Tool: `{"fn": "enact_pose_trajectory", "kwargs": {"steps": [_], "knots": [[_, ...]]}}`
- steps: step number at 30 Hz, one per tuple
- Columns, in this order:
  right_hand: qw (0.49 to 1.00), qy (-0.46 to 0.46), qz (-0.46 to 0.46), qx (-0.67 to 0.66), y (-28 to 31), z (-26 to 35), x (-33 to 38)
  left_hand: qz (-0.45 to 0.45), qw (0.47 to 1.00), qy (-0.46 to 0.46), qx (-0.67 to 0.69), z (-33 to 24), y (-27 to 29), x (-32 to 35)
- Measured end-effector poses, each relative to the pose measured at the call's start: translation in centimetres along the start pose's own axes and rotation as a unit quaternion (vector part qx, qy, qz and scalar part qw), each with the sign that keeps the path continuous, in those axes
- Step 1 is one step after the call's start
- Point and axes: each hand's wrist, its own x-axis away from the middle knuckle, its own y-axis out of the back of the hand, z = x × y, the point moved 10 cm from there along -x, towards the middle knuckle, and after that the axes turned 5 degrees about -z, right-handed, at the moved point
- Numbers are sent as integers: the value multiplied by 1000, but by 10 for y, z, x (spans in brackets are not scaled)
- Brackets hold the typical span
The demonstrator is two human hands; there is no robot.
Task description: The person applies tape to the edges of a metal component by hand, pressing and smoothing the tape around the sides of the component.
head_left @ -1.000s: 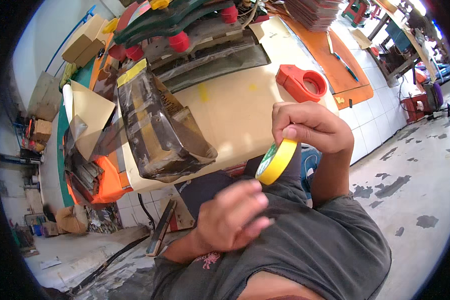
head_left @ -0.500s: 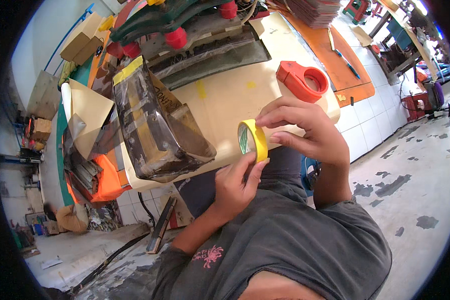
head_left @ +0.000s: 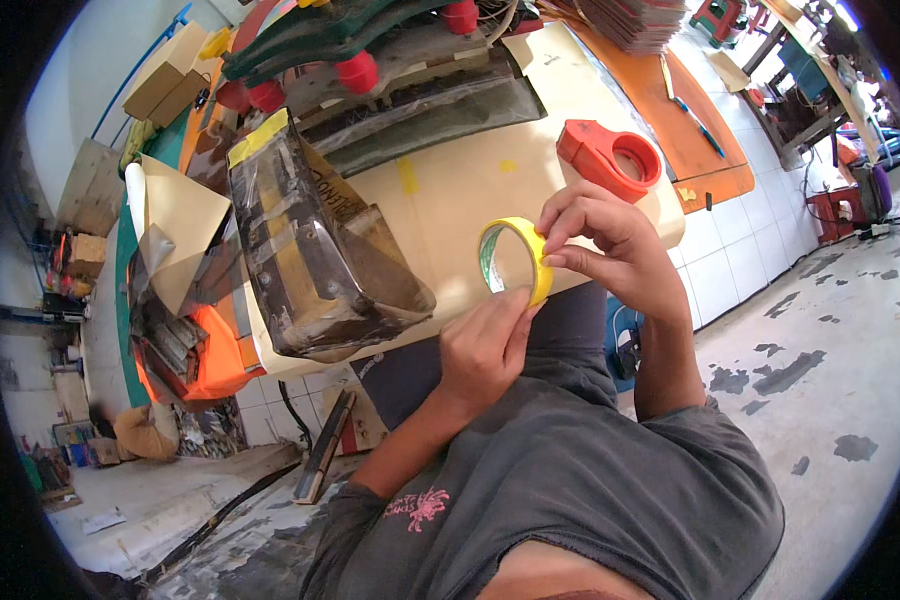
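A roll of yellow tape is held up above the near edge of the table, its round core facing left. My left hand grips the roll's lower rim between thumb and fingers. Against the upper right of the roll, my right hand pinches with thumb and fingertips at its outer face; whether a loose tape end lies between them is too small to make out. Just beyond the right hand lies a red tape dispenser. To the left stands a dark, tape-patched open box with a yellow strip along its top edge.
A green metal frame with red feet stands at the table's far side. Beyond the dispenser, a cutter knife lies on an orange board. Brown sheets and orange material crowd the left. A person sits farther off.
The tape roll has turned so that its core opening shows wider. My right hand has shifted slightly and drawn its fingers together at the roll; my left hand keeps its hold below.
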Motion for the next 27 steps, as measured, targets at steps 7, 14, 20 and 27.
{"fn": "enact_pose_trajectory", "kwargs": {"steps": [7, 14, 20, 27], "knots": [[974, 62, -63, 209, 4, 25, 2, -5, 998, 56, 5, 16, -10, -12], [975, 46, -65, 205, 3, 35, 17, -12, 985, 164, 47, 42, -19, -16], [988, -26, -69, 133, 9, 11, 17, -6, 982, 179, 67, 51, -25, -15], [982, 81, -74, 150, 0, 4, 14, -28, 983, 165, 81, 41, -18, -17]]}}
